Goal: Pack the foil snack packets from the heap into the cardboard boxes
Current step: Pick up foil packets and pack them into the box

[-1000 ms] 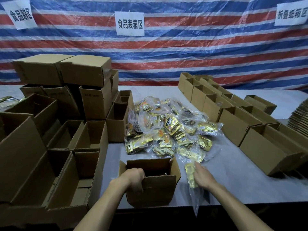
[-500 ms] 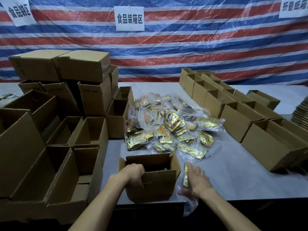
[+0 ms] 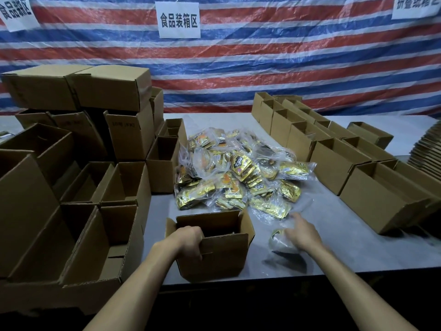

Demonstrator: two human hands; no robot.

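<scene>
It's dim in here. What light there is falls from overhead onto the red, white and blue striped plastic tarp [image 3: 262,56] and the far half of the grey tabletop [image 3: 334,235]; past the near edge all goes black. The heap of gold foil snack packets [image 3: 233,173] throws small glints, its clear wraps hazy white. The right hand [image 3: 301,232] and the foil packet [image 3: 278,240] under it are blurred, a dark shadow towards the near edge. White paper signs [image 3: 16,13] lean at the upper corners; brown cardboard boxes [image 3: 35,211] along the left edge bulge.
</scene>
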